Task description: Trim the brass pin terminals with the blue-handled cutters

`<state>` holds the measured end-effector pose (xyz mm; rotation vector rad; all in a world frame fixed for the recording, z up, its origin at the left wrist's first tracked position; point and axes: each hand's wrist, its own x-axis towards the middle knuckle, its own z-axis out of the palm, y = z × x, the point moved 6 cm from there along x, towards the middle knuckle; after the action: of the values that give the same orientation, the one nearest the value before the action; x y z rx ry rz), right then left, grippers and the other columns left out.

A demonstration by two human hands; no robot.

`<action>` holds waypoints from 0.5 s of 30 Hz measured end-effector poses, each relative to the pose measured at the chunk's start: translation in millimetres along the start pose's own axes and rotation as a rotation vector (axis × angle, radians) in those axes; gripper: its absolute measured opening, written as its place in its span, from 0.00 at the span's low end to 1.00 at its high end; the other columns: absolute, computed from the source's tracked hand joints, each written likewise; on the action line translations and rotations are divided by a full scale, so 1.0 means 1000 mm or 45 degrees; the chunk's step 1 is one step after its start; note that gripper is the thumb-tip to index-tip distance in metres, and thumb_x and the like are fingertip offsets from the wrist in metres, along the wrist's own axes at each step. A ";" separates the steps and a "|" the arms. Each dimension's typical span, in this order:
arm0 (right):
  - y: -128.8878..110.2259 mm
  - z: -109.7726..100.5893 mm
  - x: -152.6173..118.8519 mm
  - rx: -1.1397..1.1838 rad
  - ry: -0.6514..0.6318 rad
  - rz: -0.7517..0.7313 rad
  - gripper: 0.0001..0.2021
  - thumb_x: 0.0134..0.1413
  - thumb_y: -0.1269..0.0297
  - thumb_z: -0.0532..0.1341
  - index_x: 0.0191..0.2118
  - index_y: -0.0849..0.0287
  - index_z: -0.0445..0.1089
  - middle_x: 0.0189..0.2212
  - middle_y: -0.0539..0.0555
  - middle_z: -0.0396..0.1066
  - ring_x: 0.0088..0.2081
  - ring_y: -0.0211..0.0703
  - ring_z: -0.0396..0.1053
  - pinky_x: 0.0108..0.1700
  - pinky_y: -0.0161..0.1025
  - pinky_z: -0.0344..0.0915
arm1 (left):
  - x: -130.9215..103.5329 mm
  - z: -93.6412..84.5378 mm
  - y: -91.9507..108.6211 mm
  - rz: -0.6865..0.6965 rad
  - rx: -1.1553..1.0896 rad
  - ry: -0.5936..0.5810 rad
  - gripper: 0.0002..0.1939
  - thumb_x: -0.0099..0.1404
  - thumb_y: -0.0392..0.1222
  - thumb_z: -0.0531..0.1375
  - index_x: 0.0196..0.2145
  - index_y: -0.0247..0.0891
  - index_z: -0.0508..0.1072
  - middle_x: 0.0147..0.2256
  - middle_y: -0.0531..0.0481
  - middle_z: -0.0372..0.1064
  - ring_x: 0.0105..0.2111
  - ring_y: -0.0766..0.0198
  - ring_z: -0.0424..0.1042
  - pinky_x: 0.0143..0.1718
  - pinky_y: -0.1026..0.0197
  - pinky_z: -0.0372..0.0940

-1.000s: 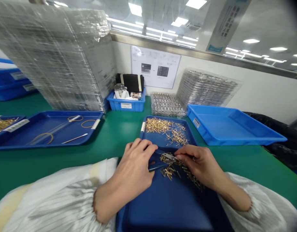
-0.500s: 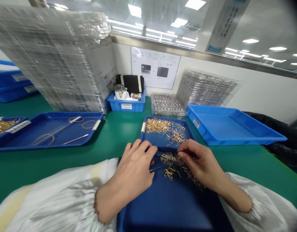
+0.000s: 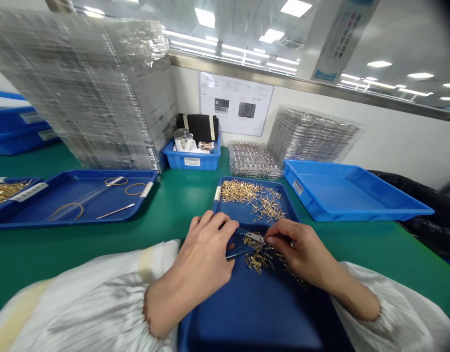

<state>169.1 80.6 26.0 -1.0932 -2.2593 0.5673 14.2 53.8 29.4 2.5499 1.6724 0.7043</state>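
Note:
My left hand (image 3: 206, 249) is wrapped around the blue handles of a pair of pliers (image 3: 254, 238), whose metal jaws point right. At the jaw tips, my right hand (image 3: 301, 249) is closed in a pinch of thumb and forefinger. Whatever sits between those fingertips is too small to make out. Under both hands, small gold-coloured metal pieces (image 3: 257, 261) lie scattered at the far end of a dark blue tray (image 3: 257, 313). Just beyond, a second blue tray (image 3: 239, 211) contains many thin gold pins (image 3: 239, 190).
On the left, a blue tray (image 3: 96, 195) has rubber bands and a cotton swab (image 3: 117, 211). Behind it rises a tall stack of clear plastic trays (image 3: 89, 93). A small blue bin (image 3: 191, 160) stands at the back, and a light blue tray (image 3: 353, 190) lies right.
My right fingertips have shifted slightly left, closer along the plier jaws. The plier handles look spread wider apart. My left hand has hardly moved.

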 end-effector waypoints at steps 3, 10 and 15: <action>0.000 -0.001 0.000 0.002 0.002 -0.001 0.06 0.53 0.75 0.55 0.30 0.60 0.67 0.26 0.49 0.66 0.29 0.36 0.64 0.31 0.32 0.58 | 0.000 0.001 0.000 -0.004 -0.019 0.007 0.15 0.53 0.29 0.54 0.40 0.39 0.67 0.37 0.48 0.64 0.38 0.56 0.60 0.38 0.51 0.57; -0.001 -0.001 0.000 0.026 0.002 0.004 0.07 0.52 0.75 0.54 0.30 0.60 0.67 0.26 0.49 0.66 0.28 0.36 0.63 0.30 0.32 0.58 | -0.001 0.001 -0.002 -0.025 -0.039 -0.001 0.16 0.53 0.29 0.54 0.40 0.38 0.67 0.36 0.47 0.64 0.38 0.56 0.61 0.40 0.50 0.59; -0.001 -0.005 0.000 0.129 0.066 0.046 0.06 0.48 0.76 0.55 0.26 0.61 0.65 0.23 0.48 0.64 0.26 0.34 0.61 0.28 0.31 0.56 | -0.001 -0.002 0.000 0.020 -0.089 0.068 0.16 0.53 0.28 0.54 0.40 0.37 0.67 0.37 0.47 0.65 0.38 0.56 0.61 0.41 0.50 0.59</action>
<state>172.0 80.1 30.9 -1.0878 -2.1461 0.6532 13.4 52.2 30.7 2.5207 1.6142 0.8244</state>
